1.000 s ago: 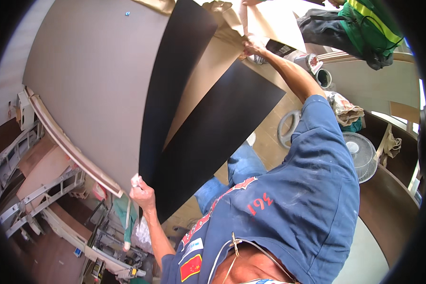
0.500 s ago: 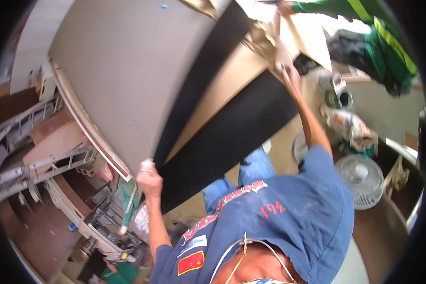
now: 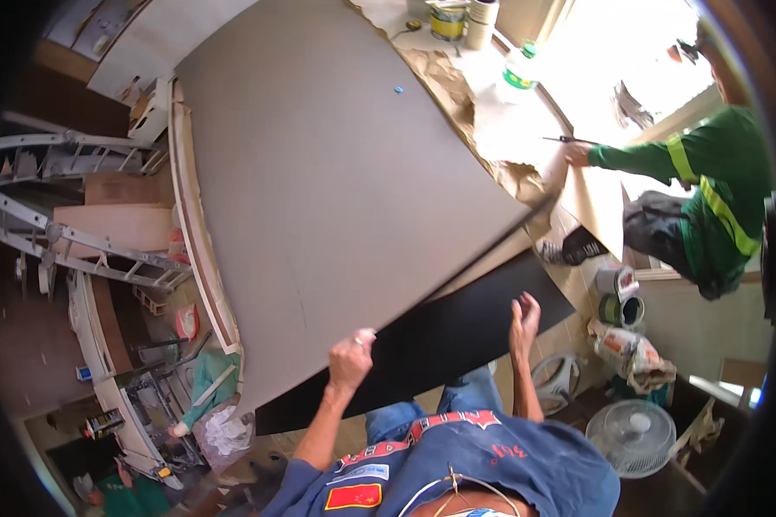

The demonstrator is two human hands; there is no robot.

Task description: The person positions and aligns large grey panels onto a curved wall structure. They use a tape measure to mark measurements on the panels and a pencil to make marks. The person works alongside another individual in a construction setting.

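My left hand point(image 3: 351, 362) is closed on the thin dark edge of a sheet, along the near edge of the large grey board point(image 3: 319, 172). My right hand point(image 3: 521, 323) is raised with fingers apart and slightly curled, over the black sheet point(image 3: 431, 353) that lies in front of me; nothing shows in it. The dark edge runs diagonally from my left hand toward crumpled brown paper point(image 3: 515, 177) at the board's right side, with a tan strip visible beneath it.
At right a co-worker in green point(image 3: 724, 181) reaches out holding a thin dark tool point(image 3: 565, 139). Below are buckets point(image 3: 614, 308), a bag point(image 3: 629, 353) and a fan point(image 3: 632, 435). Ladders point(image 3: 95, 254) and stacked boards crowd the left. A bottle point(image 3: 519, 69) stands beyond the board.
The lifted black sheet has swung down to a narrow edge. My right hand has released it and come down nearer me. My left hand has moved rightward. The grey board shows more fully.
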